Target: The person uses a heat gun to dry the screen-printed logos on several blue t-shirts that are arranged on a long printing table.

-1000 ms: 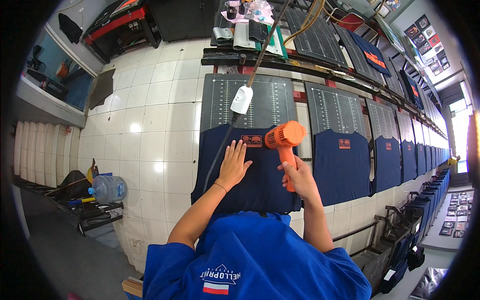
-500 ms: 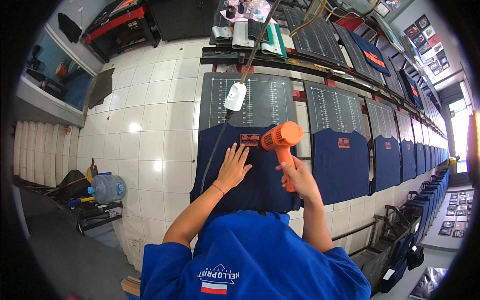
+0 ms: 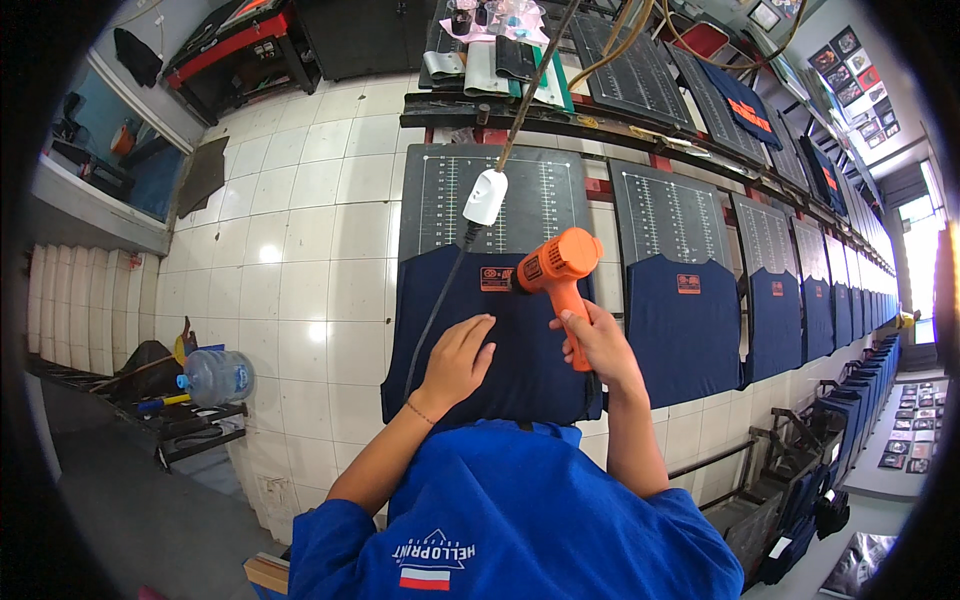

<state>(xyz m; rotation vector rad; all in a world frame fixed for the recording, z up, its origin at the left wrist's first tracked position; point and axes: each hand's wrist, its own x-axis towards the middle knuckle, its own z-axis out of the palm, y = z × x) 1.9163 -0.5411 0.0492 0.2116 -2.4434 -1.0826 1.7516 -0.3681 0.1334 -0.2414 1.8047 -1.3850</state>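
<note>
My right hand (image 3: pixel 597 343) is wrapped round the handle of an orange heat gun (image 3: pixel 563 262), whose dark nozzle points left at a small orange print (image 3: pixel 497 279) and covers its right end. The print is on a dark navy shirt (image 3: pixel 520 370), stretched over a black board (image 3: pixel 500 210) with white ruler marks. My left hand (image 3: pixel 455 362) is open over the shirt, below the print, fingers stretched and holding nothing. Whether it touches the cloth I cannot tell. A white socket connector (image 3: pixel 486 197) hangs over the board, and its black cord (image 3: pixel 436 315) runs down past my left wrist.
To the right, more boards carry navy shirts (image 3: pixel 683 335) with similar prints. A rail (image 3: pixel 560 127) with a second row of boards crosses behind. On the left stands a large water bottle (image 3: pixel 220 377). Dark hoses (image 3: pixel 625 45) hang at the top.
My left hand has drawn back toward me, away from the print. The heat gun has shifted slightly up and left, still in my right hand. The hanging connector has swung right.
</note>
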